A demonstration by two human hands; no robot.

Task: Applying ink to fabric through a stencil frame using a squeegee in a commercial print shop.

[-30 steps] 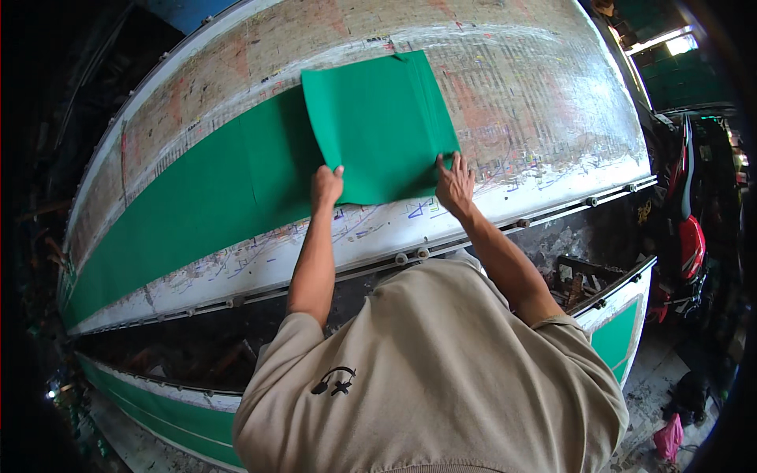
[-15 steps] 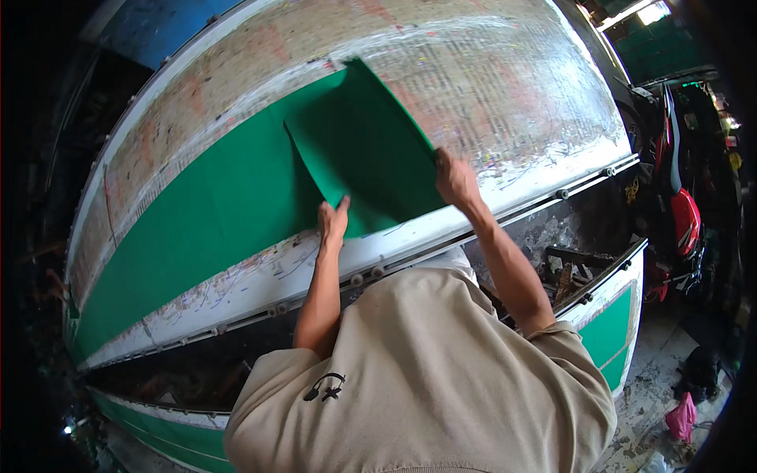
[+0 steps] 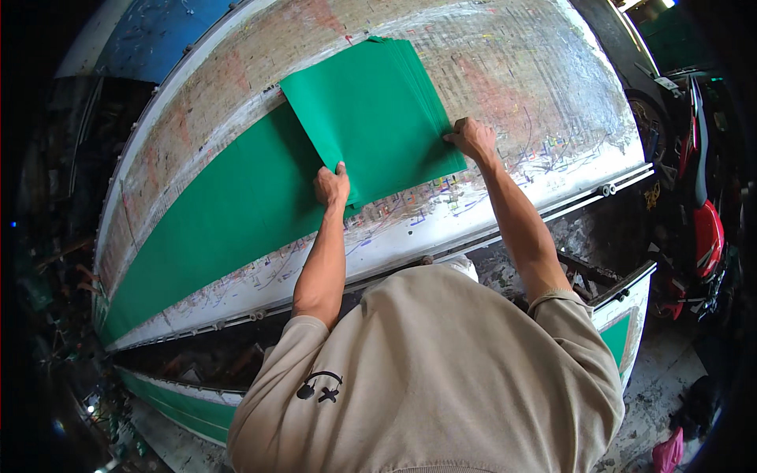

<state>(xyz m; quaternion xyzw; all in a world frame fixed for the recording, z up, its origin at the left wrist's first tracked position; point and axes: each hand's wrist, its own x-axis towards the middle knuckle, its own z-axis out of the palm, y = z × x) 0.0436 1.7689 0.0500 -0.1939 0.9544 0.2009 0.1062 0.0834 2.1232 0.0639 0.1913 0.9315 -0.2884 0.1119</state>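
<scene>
head view: left hand, right hand pinch green sheet stack edges.

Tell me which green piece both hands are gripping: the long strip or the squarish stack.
The squarish green stack: left hand pinches its near corner, right hand its right edge. The long green strip lies flat beneath it, ungripped.
</scene>
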